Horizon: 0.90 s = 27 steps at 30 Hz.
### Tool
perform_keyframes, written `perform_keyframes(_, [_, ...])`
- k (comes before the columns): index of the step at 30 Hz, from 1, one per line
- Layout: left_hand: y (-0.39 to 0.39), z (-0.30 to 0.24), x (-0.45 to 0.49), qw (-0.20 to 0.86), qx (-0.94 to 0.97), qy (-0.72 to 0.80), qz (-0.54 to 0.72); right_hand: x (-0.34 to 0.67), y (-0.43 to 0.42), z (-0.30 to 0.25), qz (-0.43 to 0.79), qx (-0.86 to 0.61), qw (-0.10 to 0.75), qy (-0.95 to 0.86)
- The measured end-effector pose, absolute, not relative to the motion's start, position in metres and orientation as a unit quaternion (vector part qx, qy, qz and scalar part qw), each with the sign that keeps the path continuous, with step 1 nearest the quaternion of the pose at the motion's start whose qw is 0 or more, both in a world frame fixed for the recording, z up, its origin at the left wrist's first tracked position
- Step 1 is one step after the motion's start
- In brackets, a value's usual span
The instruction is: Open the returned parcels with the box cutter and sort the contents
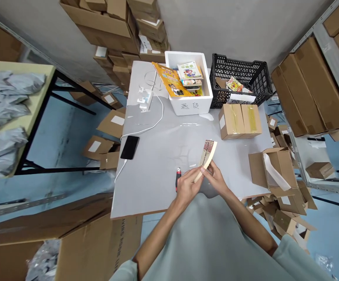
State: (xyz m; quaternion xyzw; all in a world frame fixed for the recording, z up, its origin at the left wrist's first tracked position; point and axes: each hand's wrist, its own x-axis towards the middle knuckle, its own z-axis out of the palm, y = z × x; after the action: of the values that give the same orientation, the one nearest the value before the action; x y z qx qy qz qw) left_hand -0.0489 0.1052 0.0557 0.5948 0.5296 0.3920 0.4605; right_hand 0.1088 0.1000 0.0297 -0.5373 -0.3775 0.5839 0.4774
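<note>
A small, thick paperback book (207, 153) with a brown and grey cover stands tilted above the table near its front edge. My left hand (188, 185) is closed on its lower left side. On the lower right, my right hand (216, 178) pinches the book's pale page edge with thumb and fingers. The two hands nearly meet at the bottom of the book and hide its lower part. Just left of my left hand lies a red and black utility knife (178, 178), its lower end close to the wrist.
Behind are a white foam box (190, 106) of books, a black plastic crate (241, 64) and a taped carton (239, 121). A phone (130, 147) lies left, cabled to a power strip (146, 100). An open carton (275, 168) stands at the right edge; a large box (99, 246) is front left.
</note>
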Motion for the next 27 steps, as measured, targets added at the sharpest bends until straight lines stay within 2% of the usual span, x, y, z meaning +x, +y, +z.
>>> perform_keyframes(4, [0.129, 0.048, -0.075, 0.612, 0.416, 0.534, 0.409, 0.123, 0.105, 0.029, 0.514, -0.592, 0.462, -0.414])
perform_keyframes(7, [0.141, 0.046, -0.09, 0.671, 0.331, 0.508, 0.427, 0.128, 0.111, 0.033, 0.493, -0.597, 0.458, -0.437])
perform_keyframes(12, [0.148, 0.045, -0.092, 0.7, 0.299, 0.487, 0.429, 0.129, 0.12, 0.038, 0.508, -0.586, 0.476, -0.416])
perform_keyframes(27, [0.143, 0.046, -0.079, 0.697, 0.289, 0.492, 0.434, 0.132, 0.122, 0.037, 0.501, -0.589, 0.492, -0.399])
